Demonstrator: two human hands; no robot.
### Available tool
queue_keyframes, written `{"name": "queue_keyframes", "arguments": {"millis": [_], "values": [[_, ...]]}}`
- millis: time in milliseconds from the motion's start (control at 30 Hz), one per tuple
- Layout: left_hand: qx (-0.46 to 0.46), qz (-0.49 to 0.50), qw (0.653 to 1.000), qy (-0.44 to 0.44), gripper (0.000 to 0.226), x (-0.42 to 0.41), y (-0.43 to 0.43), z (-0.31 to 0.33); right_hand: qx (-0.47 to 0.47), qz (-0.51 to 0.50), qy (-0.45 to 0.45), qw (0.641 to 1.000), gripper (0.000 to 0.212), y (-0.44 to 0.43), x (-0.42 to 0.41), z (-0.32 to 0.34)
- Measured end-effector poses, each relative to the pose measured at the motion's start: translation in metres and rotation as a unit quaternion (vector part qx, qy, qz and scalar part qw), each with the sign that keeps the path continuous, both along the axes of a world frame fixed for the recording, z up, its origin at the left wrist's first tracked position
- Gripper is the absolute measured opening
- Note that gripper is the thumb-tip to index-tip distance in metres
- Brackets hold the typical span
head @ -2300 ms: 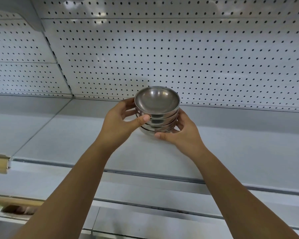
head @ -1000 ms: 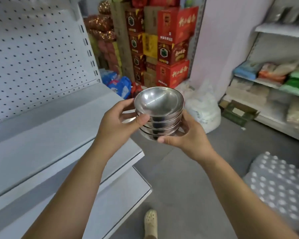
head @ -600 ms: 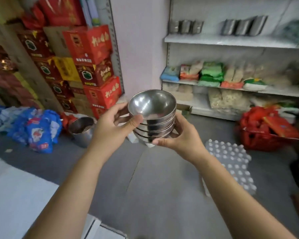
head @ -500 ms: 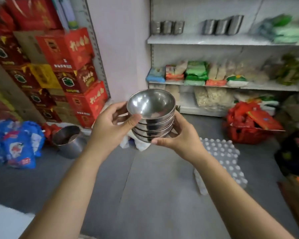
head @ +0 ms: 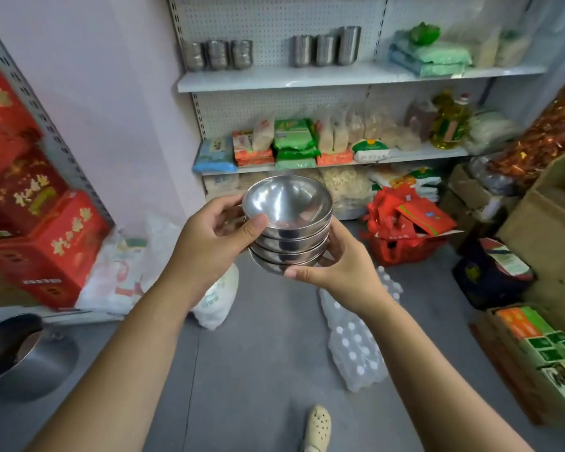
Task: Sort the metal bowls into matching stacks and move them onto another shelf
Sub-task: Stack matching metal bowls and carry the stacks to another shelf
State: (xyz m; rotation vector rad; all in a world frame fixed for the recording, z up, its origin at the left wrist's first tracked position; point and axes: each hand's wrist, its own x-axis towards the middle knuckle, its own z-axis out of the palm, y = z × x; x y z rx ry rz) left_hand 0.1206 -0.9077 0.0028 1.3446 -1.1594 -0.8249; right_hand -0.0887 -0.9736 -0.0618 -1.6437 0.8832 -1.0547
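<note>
My shoe [head: 317, 425]: at 6 o'clock, the nearest thing, on the grey floor [head: 258, 370].
Left hand [head: 209, 246]: grips the bowl stack from its 9 o'clock side, with the thumb laid on the top rim and the fingers curled round behind.
Right hand [head: 336, 272]: cradles the same stack from 4 o'clock, with the thumb under the lowest bowl and the fingers wrapped round the far side.
Bowl stack [head: 287, 230]: about four matching bowls, nested mouth-up. I hold them in the air in mid-view, touching only my hands.
Floor clutter: a pack of bottles [head: 356, 347] lies at 5 o'clock of the stack, and a big steel pot [head: 23, 353] sits at 8 o'clock.
What changed: two seconds back the stack hung over a bare white pegboard shelf. I have since turned right round with the same grip, and stocked shelving now faces me.
Top shelf [head: 307, 80]: well off at 12 o'clock. It carries three small stacks of metal bowls [head: 217, 55] towards 11 and three taller metal cups [head: 325, 47] at 12, with bare board between them.
Meaning: this stack looks sorted, so I judge I am mid-carry. What remains is to walk over, reach up and set it beside its like.
Risk: nested steel can slide, so I should keep the stack level.
</note>
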Motion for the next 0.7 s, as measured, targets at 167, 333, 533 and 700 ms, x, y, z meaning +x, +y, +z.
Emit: {"name": "queue_keyframes", "arguments": {"millis": [167, 333, 533, 700], "values": [[0.005, -0.023, 1.000, 0.001, 0.063, 0.004, -0.116, 0.004, -0.015, -0.016, 0.009, 1.000, 0.091, -0.111, 0.003, 0.007], [0.010, -0.046, 0.999, -0.018, 0.065, 0.015, -0.223, 0.017, -0.019, -0.015, 0.017, 1.000, 0.089, -0.218, 0.005, 0.022], [0.032, -0.073, 0.996, -0.042, 0.083, 0.046, -0.324, 0.020, -0.020, -0.005, 0.035, 0.999, 0.086, -0.315, 0.019, 0.024], [0.039, -0.088, 0.993, -0.063, 0.076, 0.078, -0.410, 0.015, -0.009, 0.002, 0.041, 0.999, 0.083, -0.398, 0.042, 0.018]]}}
